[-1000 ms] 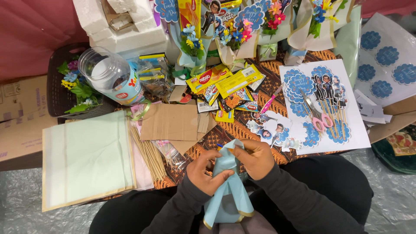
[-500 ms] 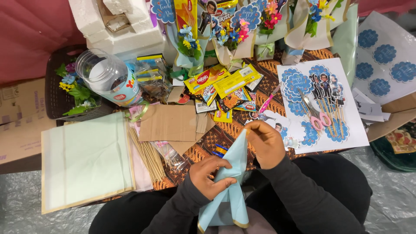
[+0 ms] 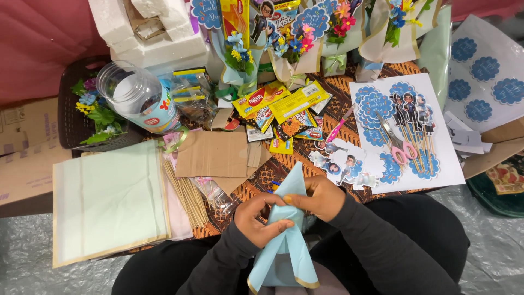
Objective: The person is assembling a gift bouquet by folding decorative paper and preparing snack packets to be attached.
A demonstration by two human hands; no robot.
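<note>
A light blue sheet with a gold edge (image 3: pixel 286 251) is folded into a long cone between both hands, its tip pointing away from me. My left hand (image 3: pixel 261 217) wraps the cone's left side at mid height. My right hand (image 3: pixel 319 198) pinches the fold from the right, just below the tip. Both sleeves are dark grey. The cone's wide lower end hangs down over my lap.
A stack of pale green sheets (image 3: pixel 109 199) lies at the left, wooden skewers (image 3: pixel 185 194) beside it. Cardboard pieces (image 3: pixel 215 155), snack packets (image 3: pixel 284 109), pink-handled scissors (image 3: pixel 396 142) on a sticker sheet (image 3: pixel 404 131), a plastic jar (image 3: pixel 139 98) and small bouquets (image 3: pixel 333 33) crowd the patterned mat.
The right hand came back down from the cone's tip to its middle, meeting the left hand. The cone now stands shorter above the hands.
</note>
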